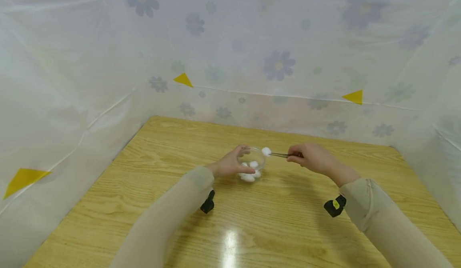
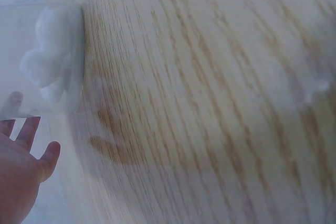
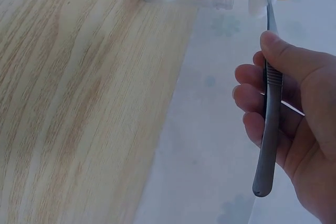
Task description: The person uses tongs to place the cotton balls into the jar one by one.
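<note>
A clear jar (image 1: 261, 162) with several white cotton balls (image 1: 247, 178) near its bottom stands upright on the table. My left hand (image 1: 230, 162) holds it from the left, thumb on the near side and fingers toward the far side. The left wrist view has the jar (image 2: 13, 40) at the upper left, fingertips along its wall. My right hand (image 1: 314, 158) pinches metal tweezers (image 3: 270, 114) between thumb and fingers. At the tweezers' tips is one cotton ball (image 3: 259, 1), raised beside the jar's rim on the right in the head view.
The wood-grain table (image 1: 273, 228) stretches around both hands. Pale flower-patterned sheeting (image 1: 234, 52) rises behind it and along the sides, with yellow triangles (image 1: 354, 97) on it. A black wrist device (image 1: 335, 206) hangs below the right sleeve, another (image 1: 207, 202) below the left.
</note>
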`<state>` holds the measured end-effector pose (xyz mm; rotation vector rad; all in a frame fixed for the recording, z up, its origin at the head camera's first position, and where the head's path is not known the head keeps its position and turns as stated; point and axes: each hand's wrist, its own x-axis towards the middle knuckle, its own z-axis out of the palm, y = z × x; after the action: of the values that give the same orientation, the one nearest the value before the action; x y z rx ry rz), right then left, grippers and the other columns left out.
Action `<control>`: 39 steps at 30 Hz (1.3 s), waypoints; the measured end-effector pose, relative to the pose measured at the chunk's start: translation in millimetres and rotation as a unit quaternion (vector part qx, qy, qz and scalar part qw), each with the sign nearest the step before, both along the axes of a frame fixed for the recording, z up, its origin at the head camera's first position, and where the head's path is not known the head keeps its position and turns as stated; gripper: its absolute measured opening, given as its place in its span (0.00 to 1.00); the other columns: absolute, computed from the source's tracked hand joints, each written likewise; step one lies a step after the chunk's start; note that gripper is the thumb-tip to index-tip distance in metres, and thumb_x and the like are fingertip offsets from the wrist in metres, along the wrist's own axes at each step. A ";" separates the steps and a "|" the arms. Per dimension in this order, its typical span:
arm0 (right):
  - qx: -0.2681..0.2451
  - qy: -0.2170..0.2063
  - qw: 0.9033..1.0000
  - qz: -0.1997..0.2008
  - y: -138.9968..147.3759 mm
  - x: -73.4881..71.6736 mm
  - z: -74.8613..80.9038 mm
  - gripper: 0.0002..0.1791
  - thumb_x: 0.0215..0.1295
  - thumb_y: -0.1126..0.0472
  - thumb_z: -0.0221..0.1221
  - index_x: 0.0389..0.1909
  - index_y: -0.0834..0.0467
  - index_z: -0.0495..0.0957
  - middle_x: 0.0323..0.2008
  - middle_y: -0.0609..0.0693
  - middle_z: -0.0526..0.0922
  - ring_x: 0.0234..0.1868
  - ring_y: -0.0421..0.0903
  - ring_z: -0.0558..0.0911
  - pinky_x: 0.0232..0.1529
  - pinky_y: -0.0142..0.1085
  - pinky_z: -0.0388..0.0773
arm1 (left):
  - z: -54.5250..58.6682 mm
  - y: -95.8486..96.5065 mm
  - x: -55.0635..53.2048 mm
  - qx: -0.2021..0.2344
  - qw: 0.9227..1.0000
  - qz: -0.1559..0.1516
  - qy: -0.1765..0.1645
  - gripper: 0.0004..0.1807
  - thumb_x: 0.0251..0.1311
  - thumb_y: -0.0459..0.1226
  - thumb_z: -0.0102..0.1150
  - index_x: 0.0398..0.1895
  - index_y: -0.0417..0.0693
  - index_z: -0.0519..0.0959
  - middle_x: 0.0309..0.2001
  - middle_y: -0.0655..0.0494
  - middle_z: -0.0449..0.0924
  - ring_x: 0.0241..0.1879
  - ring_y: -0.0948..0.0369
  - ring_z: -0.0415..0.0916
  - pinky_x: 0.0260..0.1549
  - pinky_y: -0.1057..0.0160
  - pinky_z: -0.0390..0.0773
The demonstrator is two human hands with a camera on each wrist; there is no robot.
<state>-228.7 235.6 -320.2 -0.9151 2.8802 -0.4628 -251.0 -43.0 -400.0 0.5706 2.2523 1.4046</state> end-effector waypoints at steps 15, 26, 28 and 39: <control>0.001 0.003 1.000 0.015 -22.7 -4.2 3.2 0.06 0.65 0.56 0.57 0.31 0.52 0.78 0.21 0.43 0.74 0.19 0.37 0.66 0.21 0.31 0.63 | 1.0 0.2 0.5 0.004 1.000 0.000 -0.006 0.47 0.53 0.46 0.66 0.72 0.54 0.49 0.71 0.52 0.54 0.71 0.52 0.51 0.61 0.49 0.67; 0.008 0.006 1.000 0.029 -37.2 -8.6 2.5 0.06 0.64 0.55 0.57 0.31 0.52 0.79 0.22 0.42 0.76 0.19 0.37 0.68 0.22 0.31 0.65 | 2.9 0.9 1.5 -0.002 1.000 0.013 -0.024 0.50 0.52 0.48 0.67 0.73 0.53 0.46 0.72 0.50 0.52 0.70 0.50 0.54 0.60 0.50 0.67; 0.008 0.008 0.999 0.030 -39.0 -8.7 2.2 0.06 0.64 0.55 0.57 0.31 0.52 0.79 0.22 0.42 0.77 0.19 0.36 0.68 0.23 0.31 0.66 | 3.1 0.8 1.7 0.000 1.000 0.014 -0.028 0.51 0.52 0.48 0.67 0.73 0.53 0.46 0.72 0.49 0.51 0.69 0.50 0.56 0.60 0.50 0.67; 0.006 0.016 0.999 0.041 -42.2 -9.6 0.1 0.07 0.64 0.56 0.58 0.31 0.55 0.79 0.22 0.43 0.78 0.19 0.36 0.68 0.22 0.31 0.65 | 0.6 0.6 -0.3 0.008 1.000 0.012 -0.023 0.48 0.52 0.47 0.67 0.71 0.54 0.49 0.72 0.48 0.50 0.65 0.48 0.63 0.56 0.52 0.71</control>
<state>-238.3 193.4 -320.1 -1.0424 2.8579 -0.4267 -251.3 -42.4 -399.4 0.5125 2.2204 1.4354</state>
